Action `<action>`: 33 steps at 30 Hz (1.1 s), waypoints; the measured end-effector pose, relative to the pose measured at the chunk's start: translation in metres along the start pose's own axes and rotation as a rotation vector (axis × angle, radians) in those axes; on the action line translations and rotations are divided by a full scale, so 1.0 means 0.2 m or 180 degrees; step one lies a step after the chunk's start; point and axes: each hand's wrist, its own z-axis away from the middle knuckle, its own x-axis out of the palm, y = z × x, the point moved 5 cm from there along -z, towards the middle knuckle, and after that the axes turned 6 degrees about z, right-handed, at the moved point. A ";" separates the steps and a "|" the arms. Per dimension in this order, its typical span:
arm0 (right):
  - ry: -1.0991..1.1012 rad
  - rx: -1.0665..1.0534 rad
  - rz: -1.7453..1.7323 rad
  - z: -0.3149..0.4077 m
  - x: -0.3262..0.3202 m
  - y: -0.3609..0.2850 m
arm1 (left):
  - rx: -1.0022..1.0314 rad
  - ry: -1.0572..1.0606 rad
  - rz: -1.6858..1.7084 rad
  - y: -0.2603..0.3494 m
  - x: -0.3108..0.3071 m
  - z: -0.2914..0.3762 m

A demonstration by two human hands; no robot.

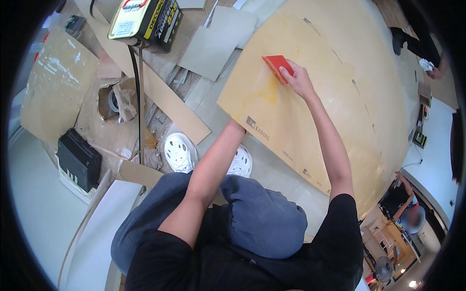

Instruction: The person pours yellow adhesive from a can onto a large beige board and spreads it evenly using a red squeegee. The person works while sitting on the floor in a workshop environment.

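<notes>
My right hand (300,80) grips a red flat spreader (275,66), its long edge down near the face of a large tan laminate sheet (320,120). Yellowish wet adhesive (267,95) is smeared on the sheet around and below the tool, with thin streaks farther up. Printed marks run along the sheet's near edge. My left forearm (218,163) reaches under the near left corner of the sheet, which hides my left hand. Whether that hand holds the sheet cannot be seen.
An adhesive can (145,25) with a red handle stands at upper left, near grey sheet offcuts (209,52). A long tan strip (174,102) lies by my white clogs (180,152). A black box (80,160) sits at left. Another person (404,203) is at far right.
</notes>
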 end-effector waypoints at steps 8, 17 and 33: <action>0.0584 -0.0194 -0.0602 0.11 -0.03 0.04 | -0.0017 0.0019 0.0044 -0.03 -0.02 0.06; 0.0566 0.0738 0.0730 0.30 -0.04 0.08 | 0.0004 -0.0019 0.0124 -0.06 -0.04 0.11; 0.1941 0.0386 -0.0050 -0.10 -0.27 0.24 | 0.0017 -0.0058 0.0205 -0.05 -0.04 0.12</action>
